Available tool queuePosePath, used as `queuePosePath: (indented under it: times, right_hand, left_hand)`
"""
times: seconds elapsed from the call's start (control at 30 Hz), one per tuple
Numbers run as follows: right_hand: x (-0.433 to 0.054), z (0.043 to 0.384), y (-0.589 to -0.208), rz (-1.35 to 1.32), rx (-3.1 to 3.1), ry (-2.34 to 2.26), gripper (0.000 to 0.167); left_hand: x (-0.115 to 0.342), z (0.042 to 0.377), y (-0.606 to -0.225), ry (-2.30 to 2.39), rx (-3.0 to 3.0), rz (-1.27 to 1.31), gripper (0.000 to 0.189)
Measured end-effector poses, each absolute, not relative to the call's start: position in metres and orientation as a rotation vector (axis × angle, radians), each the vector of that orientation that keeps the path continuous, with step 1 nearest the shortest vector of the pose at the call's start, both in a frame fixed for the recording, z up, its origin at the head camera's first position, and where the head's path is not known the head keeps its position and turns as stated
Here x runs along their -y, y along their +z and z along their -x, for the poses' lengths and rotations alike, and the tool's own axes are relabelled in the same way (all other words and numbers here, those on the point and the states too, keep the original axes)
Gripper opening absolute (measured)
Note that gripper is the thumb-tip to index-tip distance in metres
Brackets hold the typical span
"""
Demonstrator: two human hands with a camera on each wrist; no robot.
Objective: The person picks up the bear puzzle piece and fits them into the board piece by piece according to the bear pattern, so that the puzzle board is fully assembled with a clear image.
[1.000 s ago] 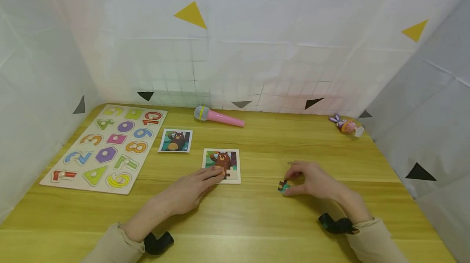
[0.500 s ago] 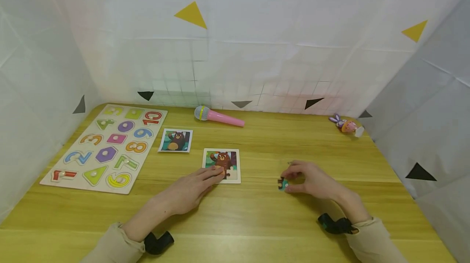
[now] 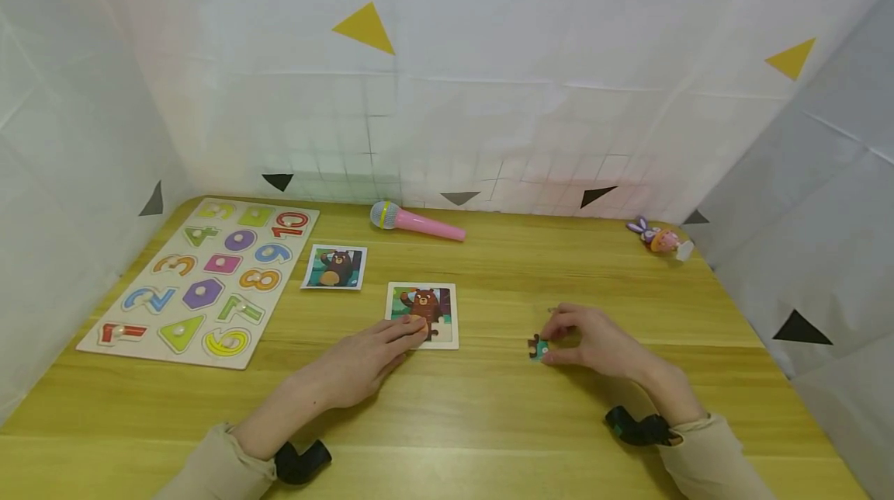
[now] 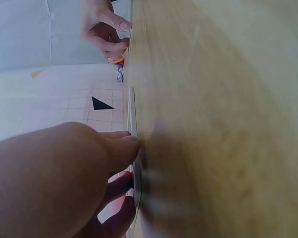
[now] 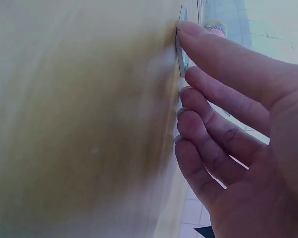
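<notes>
A square bear jigsaw puzzle board point(image 3: 444, 334) lies at the middle of the table; its lower right part is bare, without pieces. My left hand point(image 3: 363, 360) rests on its lower left with outstretched fingers, covering that corner. To the right, a small teal and brown puzzle piece point(image 3: 536, 349) is pinched between the thumb and index finger of my right hand point(image 3: 597, 341). In the right wrist view the piece point(image 5: 182, 54) appears edge-on at the tabletop, while the other fingers bend loosely below it.
A bear picture card point(image 3: 335, 268) lies behind and left of the puzzle. The number and shape board point(image 3: 188, 359) covers the table's left side. A pink toy microphone point(image 3: 429, 227) lies at the back, and a rabbit toy point(image 3: 660, 239) sits at the far right corner.
The puzzle piece has turned slightly and shifted a little away from me in my right hand's fingers. My left hand has kept its place on the puzzle board.
</notes>
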State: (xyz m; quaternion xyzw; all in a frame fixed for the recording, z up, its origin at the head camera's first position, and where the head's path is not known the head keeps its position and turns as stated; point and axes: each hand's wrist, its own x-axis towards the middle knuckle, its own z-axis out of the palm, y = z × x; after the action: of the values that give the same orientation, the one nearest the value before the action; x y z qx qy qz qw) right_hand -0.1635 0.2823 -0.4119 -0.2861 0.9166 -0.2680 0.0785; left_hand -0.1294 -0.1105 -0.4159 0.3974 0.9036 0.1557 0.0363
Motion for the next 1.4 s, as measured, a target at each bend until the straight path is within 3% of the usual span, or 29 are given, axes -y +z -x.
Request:
queuePosePath:
  times: [1.07,1.4]
  right_hand:
    - [-0.278,0.165,-0.414,1.089,-2.705,-0.886,0.011]
    - [-0.256,0.168,-0.406,1.096,-2.722,-0.909,0.014]
  left_hand:
    - [0.111,0.129,-0.416,0.474,-2.762,-1.184,0.048]
    - [0.109,0.129,-0.416,0.478,-2.771,-1.202,0.049]
